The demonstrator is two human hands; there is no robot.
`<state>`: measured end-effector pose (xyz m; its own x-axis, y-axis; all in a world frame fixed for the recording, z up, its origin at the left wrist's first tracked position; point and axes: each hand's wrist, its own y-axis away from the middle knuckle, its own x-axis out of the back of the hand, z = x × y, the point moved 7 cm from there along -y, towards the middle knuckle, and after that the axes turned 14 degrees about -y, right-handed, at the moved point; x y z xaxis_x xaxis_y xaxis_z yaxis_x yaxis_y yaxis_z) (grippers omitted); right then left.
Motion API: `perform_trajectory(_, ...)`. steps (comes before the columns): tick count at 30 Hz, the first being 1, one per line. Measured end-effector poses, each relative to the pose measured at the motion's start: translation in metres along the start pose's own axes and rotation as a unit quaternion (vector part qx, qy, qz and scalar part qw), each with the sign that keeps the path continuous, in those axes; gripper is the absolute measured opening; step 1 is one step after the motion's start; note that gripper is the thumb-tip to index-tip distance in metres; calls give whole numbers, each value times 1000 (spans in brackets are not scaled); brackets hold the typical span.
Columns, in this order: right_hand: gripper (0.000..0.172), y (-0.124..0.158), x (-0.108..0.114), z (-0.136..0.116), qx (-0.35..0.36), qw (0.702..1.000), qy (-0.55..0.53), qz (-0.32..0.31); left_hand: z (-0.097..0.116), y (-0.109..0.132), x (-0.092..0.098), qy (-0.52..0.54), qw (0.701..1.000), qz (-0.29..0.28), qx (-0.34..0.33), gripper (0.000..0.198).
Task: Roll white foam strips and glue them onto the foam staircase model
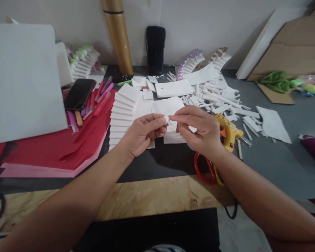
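White and roundish, a small piece [167, 120] is pinched between the thumb and forefinger of the left hand [148, 133], held above the middle of a dark work surface [170, 162], back from its chipboard front edge [157, 196]. No gap shows between those two digits and the piece; the other fingers curl loosely below. From the opposite side, the right hand [203, 131] extends its forefinger until the tip meets the piece or comes just beside it; its thumb sits lower, the remaining fingers folded. Whether that hand grips anything of its own cannot be told from here.

Beneath the hands lies a white sheet [170, 106], next to a fan of stepped white panels [122, 113]. A yellow glue gun [232, 131] rests beyond the right wrist, and a red loop handle [195, 163] lies close to the front edge. White offcuts [217, 101] spread toward the surface's back edge, where a gold bottle [119, 38] and a black case [155, 50] stand against the wall. Red sheets [52, 150] cover the front left, a black smartphone [79, 93] behind them.
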<state>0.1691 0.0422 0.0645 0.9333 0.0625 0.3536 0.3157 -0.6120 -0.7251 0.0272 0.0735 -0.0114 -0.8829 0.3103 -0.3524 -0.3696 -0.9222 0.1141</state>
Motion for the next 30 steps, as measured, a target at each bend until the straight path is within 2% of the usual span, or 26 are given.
perform_trajectory(4, 36, 0, -1, -4, 44, 998, 38, -5, -1, 0, 1, -3, 1000, 10, 7, 24)
perform_trajectory(16, 33, 3, -3, -8, 90, 993, 73, -7, -2, -1, 2, -8, 1000, 9, -4, 23)
perform_trajectory(22, 34, 3, -2, -9, 104, 990, 89, -18, 6, 1, 3, -80, 994, 44, -62, 26)
perform_trajectory(26, 34, 1, 3, -8, 73, 996, 41, -9, 18, 6, 2, -158, 974, 83, -140, 31)
perform_trajectory(30, 37, 1, 7, 6, -39, 997, -60, 25, 26, 12, -1, -255, 940, 94, -207, 22)
